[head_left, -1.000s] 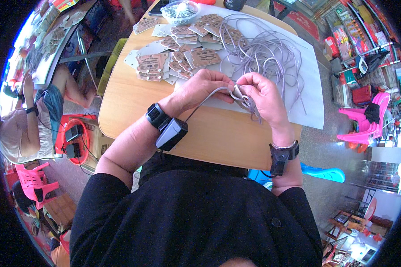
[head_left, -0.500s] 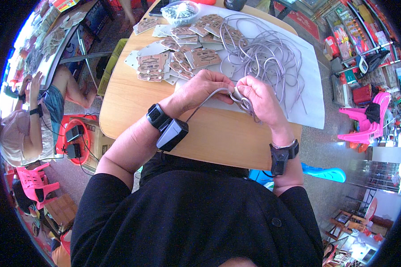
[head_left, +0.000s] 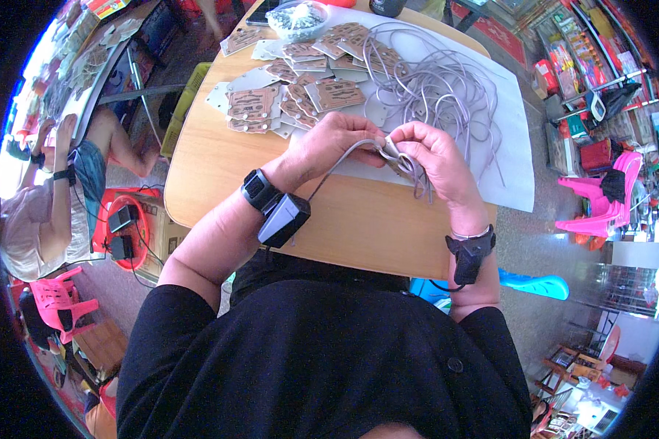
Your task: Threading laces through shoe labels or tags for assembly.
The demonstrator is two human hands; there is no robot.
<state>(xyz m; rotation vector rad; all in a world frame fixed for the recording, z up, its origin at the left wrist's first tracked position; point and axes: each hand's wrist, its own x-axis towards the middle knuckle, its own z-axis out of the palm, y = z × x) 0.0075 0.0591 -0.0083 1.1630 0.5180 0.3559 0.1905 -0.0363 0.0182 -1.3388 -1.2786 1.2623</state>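
Note:
Above the near part of the wooden table [head_left: 329, 227], my two hands meet at a thin grey-lilac cord [head_left: 411, 167]. My left hand [head_left: 334, 143] is closed in a pinch on the cord, and one length of it droops toward my left wrist. My right hand [head_left: 441, 162] pinches the cord's looped part from the other side. Something brown and flat partly shows under the loops; its kind is hidden by the fingers. Just beyond lies a heap of similar cords [head_left: 436, 91]. Left of it are piled brown printed plaques [head_left: 252, 104] with pale backs and small white studs.
A clear bowl [head_left: 298, 20] of small dark-and-white parts stands at the table's far edge, near a dark cup [head_left: 386, 6]. White sheeting [head_left: 516, 175] lies under the cords. Another person sits at a table on the left. Pink chairs [head_left: 600, 194] stand to the right.
My right hand has turned slightly and its fingers have risen and spread a little around the cord. The cord's loops have shifted. My left hand stays nearly in place.

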